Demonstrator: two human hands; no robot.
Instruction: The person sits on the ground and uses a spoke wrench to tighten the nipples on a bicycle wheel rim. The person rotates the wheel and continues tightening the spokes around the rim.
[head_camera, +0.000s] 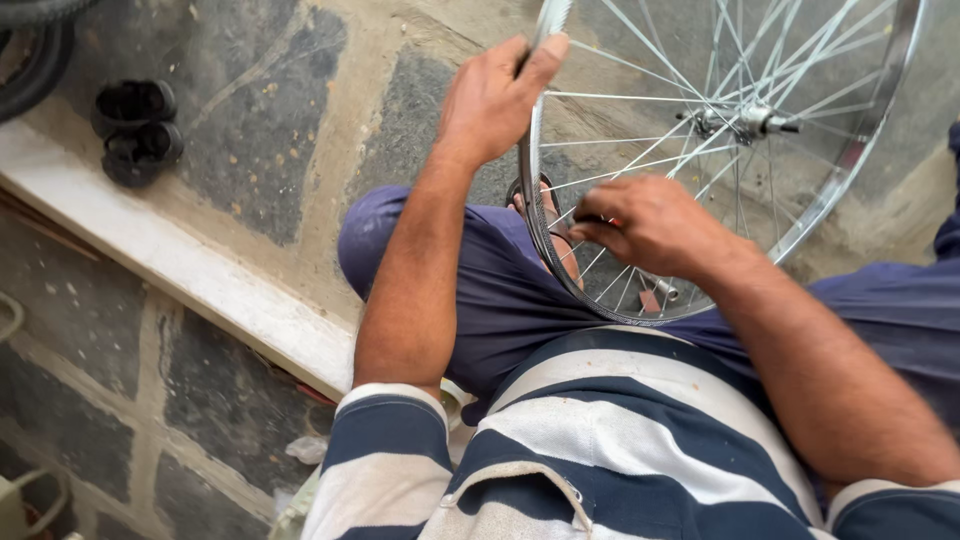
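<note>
We've got the bare bicycle wheel (700, 150) propped upright on our lap, left hand (495, 100) clamped over its rim (533, 190) to steady it, while our right hand (650, 222) pinches closed around something small at the spokes (640, 70).

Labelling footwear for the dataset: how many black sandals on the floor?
2. The black rubber sandals lie side by side on the stone floor at upper left: one farther, one nearer. A foot behind the shiny metal spoked wheel rim may wear another.
</note>
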